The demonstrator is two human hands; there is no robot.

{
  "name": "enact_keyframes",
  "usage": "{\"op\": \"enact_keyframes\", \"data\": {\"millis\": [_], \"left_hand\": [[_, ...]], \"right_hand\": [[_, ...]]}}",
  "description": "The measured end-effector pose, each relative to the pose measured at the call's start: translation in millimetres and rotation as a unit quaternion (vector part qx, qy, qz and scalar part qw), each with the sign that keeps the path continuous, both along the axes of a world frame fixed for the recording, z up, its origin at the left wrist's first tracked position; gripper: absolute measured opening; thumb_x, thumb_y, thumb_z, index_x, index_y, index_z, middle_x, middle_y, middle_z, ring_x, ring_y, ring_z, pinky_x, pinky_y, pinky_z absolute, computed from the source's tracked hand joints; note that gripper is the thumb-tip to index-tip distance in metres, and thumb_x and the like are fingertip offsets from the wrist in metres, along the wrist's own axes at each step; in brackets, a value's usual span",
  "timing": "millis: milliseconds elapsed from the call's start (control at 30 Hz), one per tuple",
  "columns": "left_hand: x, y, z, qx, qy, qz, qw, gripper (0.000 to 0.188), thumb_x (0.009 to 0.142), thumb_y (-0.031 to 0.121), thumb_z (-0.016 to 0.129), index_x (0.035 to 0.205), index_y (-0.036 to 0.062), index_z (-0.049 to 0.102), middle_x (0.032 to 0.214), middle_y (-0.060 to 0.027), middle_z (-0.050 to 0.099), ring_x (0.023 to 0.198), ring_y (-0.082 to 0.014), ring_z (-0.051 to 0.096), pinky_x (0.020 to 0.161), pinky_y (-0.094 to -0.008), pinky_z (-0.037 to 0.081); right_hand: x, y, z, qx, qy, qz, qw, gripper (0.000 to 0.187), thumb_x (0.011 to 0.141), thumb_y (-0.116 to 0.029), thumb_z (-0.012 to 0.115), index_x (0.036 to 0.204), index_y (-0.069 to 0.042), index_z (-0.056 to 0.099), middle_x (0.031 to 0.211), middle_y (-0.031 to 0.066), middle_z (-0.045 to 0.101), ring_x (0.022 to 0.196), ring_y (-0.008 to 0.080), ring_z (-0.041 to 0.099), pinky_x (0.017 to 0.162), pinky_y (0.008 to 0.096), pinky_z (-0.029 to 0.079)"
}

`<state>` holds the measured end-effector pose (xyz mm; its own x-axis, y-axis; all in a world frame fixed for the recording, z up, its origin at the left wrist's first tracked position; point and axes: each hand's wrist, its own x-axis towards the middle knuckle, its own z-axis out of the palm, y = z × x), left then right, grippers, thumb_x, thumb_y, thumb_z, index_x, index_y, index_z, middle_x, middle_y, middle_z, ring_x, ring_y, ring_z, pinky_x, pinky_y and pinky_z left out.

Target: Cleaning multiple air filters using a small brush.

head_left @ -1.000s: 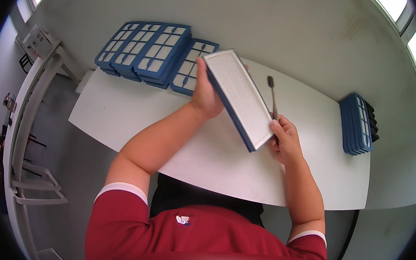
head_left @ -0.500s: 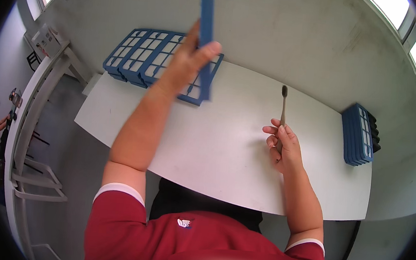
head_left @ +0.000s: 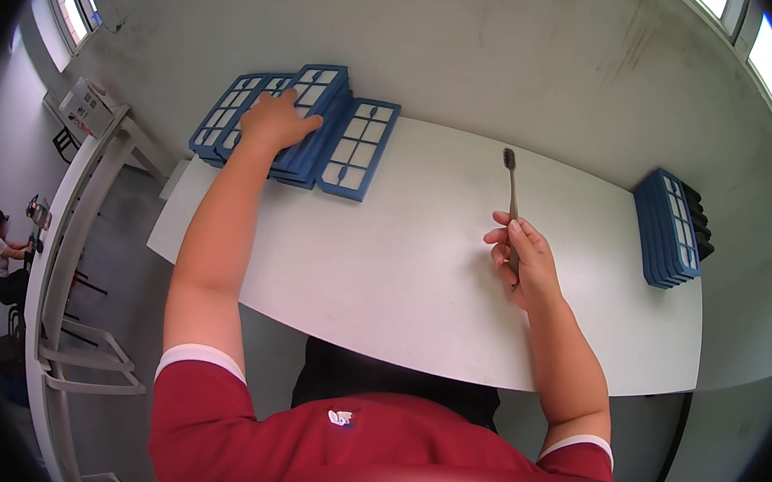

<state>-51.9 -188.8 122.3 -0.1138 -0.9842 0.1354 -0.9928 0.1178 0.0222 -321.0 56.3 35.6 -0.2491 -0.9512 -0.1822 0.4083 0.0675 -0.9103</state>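
On the far left of the table, my left hand (head_left: 277,124) lies spread over stacks of blue-framed panels with white cells. Its thumb and fingers are apart, resting on top of the panels. Beneath and beyond it is the top panel (head_left: 317,74) of the tallest stack; the palm hides part of it. To the right of that stack, a single blue-framed panel (head_left: 357,146) lies flat. My right hand (head_left: 527,257) is closed around the handle of a toothbrush (head_left: 511,183), its dark bristles pointing up and away from me, above the table's right half.
The white table (head_left: 382,286) backs onto a grey wall (head_left: 473,58). At its right end stands another stack of blue-framed panels (head_left: 663,231), with black ribbed pieces (head_left: 698,220) behind it. Far left, a person (head_left: 13,257) sits beyond a white bench (head_left: 70,216).
My left hand has lowered the upright blue-framed panel onto the left stacks, moving left, and its fingers are now spread. My right hand keeps the toothbrush almost in place.
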Motion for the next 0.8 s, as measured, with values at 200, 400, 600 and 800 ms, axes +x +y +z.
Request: {"op": "enact_keyframes", "data": {"millis": [200,400,600,800], "left_hand": [[-6,-8,-7,0.004,-0.022,0.019,1.000,0.071,0.073,0.053,0.060,0.127,0.0092,0.049,0.122,-0.0189,0.052,0.106,-0.0308,0.057,0.080,-0.0420,0.049],[-6,-14,-6,0.016,-0.035,0.006,0.999,0.072,0.072,0.056,0.060,0.126,0.0089,0.050,0.120,-0.0181,0.055,0.106,-0.0312,0.057,0.079,-0.0421,0.049],[-4,5,-8,-0.100,-0.014,-0.009,0.995,0.072,0.075,0.058,0.057,0.127,0.0096,0.050,0.131,-0.0208,0.044,0.122,-0.0326,0.044,0.094,-0.0412,0.041],[-20,63,35,-0.331,0.309,-0.340,0.824,0.060,0.082,0.037,0.060,0.131,0.0073,0.043,0.132,-0.0182,0.045,0.126,-0.0331,0.039,0.099,-0.0461,0.035]], "right_hand": [[2,0,2,0.001,-0.001,0.004,1.000,0.030,0.095,-0.023,0.046,0.116,-0.001,0.050,0.082,0.0047,0.061,0.060,0.0057,0.050,0.038,0.0171,0.029],[-2,-1,-2,-0.001,0.003,0.018,1.000,0.031,0.095,-0.023,0.046,0.116,-0.001,0.051,0.083,0.0042,0.061,0.061,0.0054,0.050,0.039,0.0172,0.029],[0,-3,-1,0.025,0.021,0.020,0.999,0.031,0.094,-0.021,0.047,0.118,-0.001,0.050,0.084,0.0035,0.060,0.061,0.0053,0.049,0.041,0.0173,0.031],[-7,-6,-13,0.028,0.035,0.013,0.999,0.035,0.094,-0.018,0.046,0.125,-0.002,0.046,0.084,0.0032,0.060,0.064,0.0056,0.049,0.048,0.0191,0.036]]}}
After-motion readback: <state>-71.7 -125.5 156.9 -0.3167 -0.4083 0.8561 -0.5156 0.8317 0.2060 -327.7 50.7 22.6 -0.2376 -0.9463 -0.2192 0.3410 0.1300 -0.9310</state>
